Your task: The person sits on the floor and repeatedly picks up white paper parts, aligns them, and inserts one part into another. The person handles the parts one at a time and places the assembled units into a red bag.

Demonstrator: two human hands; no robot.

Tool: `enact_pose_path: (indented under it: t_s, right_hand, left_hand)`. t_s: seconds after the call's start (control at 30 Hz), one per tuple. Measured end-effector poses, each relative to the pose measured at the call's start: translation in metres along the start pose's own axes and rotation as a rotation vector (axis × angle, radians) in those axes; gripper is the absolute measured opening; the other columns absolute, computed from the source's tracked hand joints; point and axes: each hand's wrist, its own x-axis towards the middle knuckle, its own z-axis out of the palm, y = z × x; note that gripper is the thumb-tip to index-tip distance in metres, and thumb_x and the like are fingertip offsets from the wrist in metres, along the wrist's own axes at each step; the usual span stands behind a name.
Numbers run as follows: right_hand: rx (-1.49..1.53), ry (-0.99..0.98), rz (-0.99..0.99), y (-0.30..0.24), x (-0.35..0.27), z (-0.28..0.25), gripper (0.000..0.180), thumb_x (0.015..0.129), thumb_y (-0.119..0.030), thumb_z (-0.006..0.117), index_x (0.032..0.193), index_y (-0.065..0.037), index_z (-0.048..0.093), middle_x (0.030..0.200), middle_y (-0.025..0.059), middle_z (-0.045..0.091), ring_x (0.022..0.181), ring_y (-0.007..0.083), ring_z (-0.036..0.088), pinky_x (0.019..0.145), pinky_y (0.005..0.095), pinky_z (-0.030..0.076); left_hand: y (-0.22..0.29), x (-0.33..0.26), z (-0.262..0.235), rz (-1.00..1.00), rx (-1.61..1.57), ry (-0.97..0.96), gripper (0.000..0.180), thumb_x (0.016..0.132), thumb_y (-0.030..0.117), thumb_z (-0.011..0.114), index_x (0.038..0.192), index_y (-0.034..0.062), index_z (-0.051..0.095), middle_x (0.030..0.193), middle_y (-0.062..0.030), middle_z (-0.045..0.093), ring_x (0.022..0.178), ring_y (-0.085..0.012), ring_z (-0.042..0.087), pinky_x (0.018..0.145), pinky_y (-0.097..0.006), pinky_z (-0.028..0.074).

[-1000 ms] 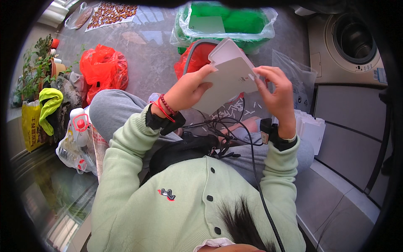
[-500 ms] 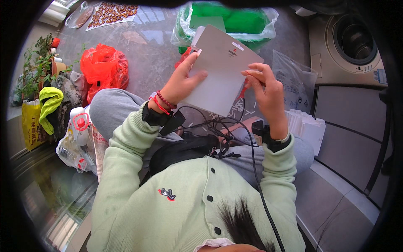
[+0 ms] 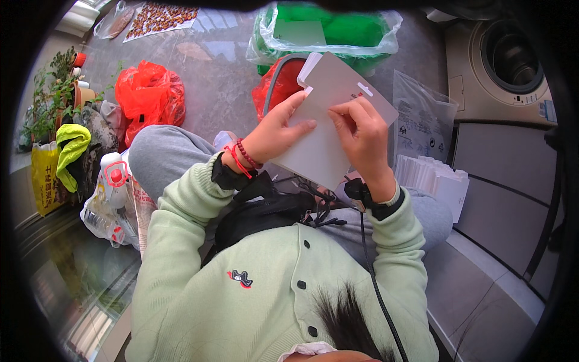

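Cards (image 3: 324, 136), flat stiff rectangles with a smooth grey face and a white slot near one corner, stood tilted above our lap in the head view, pale edges of others showing behind the front one. Our left hand (image 3: 278, 130) held them in a firm grip, thumb on the face, fingers behind. Our right hand (image 3: 365, 134) had a narrow grip, thumb and forefinger together over the face; we could not tell whether anything small was between them. As for progress, we judged the held cards unfinished, since both hands were on them. A thick row of upright white cards (image 3: 434, 186) beside our right knee and a flat grey sheet (image 3: 300, 32) in the green plastic bin with a clear liner (image 3: 362, 55) were out of our hands; how many were finished, we could not tell.
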Motion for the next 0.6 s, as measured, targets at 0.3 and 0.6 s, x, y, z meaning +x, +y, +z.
enact_pose_path:
  t_s: [0.3, 0.6]
  right_hand:
    - [-0.112, -0.065, -0.062, 0.0023, -0.0018, 0.0063, 0.008, 0.086, -0.005, 0.058, 0.089, -0.002, 0.052, 0.082, 0.0143, 0.051, 0.079, 0.034, 0.052, 0.07, 0.0418, 0.043]
    - [-0.142, -0.065, -0.078, 0.0029, -0.0022, 0.0067, 0.008, 0.086, -0.005, 0.058, 0.088, -0.002, 0.051, 0.081, 0.0144, 0.05, 0.078, 0.0344, 0.052, 0.069, 0.042, 0.043]
  left_hand:
    - [0.0037, -0.0026, 0.0033, 0.015, 0.084, 0.027, 0.051, 0.089, 0.006, 0.057, 0.136, -0.0012, 0.038, 0.125, -0.0107, 0.051, 0.115, -0.0171, 0.049, 0.097, -0.031, 0.04]
    - [0.0011, -0.0042, 0.0048, 0.046, 0.216, 0.068, 0.051, 0.088, 0.007, 0.058, 0.134, -0.0023, 0.039, 0.127, -0.0147, 0.051, 0.116, -0.0211, 0.05, 0.098, -0.032, 0.04]
